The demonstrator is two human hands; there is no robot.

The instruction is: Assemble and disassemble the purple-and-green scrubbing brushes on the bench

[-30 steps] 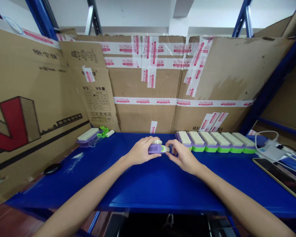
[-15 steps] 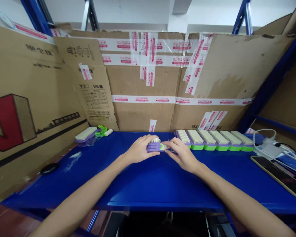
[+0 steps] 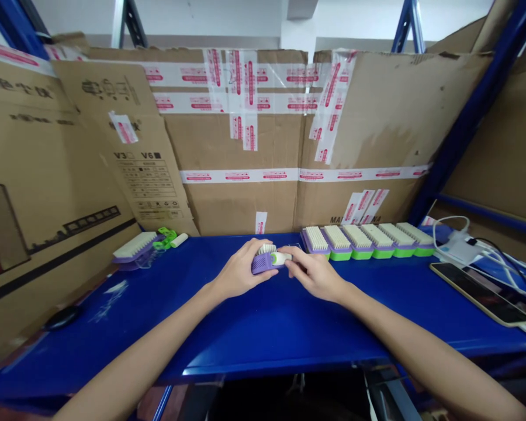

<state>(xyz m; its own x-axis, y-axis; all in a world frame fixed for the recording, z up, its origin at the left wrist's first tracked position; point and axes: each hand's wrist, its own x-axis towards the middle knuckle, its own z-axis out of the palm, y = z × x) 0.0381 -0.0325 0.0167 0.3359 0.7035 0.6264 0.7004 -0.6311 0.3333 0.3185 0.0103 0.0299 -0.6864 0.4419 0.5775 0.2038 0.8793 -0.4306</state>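
Above the middle of the blue table [image 3: 245,327], my left hand [image 3: 241,269] grips a purple brush [image 3: 263,262] with pale bristles facing up. The fingers of my right hand [image 3: 315,272] pinch a small white and green piece [image 3: 281,258] at the brush's right end. Whether that piece is fixed to the brush cannot be made out. Right of my hands, several bristle blocks [image 3: 358,238] with purple and green bases stand in a row along the back edge.
At the back left lie another purple brush [image 3: 135,247], a green clip-like part [image 3: 167,238] and a white cylinder [image 3: 179,240]. A black round object [image 3: 62,318] is at far left. A phone [image 3: 480,292] and a white charger with cables [image 3: 460,248] lie right. Cardboard [image 3: 241,202] walls the back.
The view has swung slightly right. The brush in my left hand is tilted more, and my right fingers have drawn closer together on the white and green piece, which shows more.
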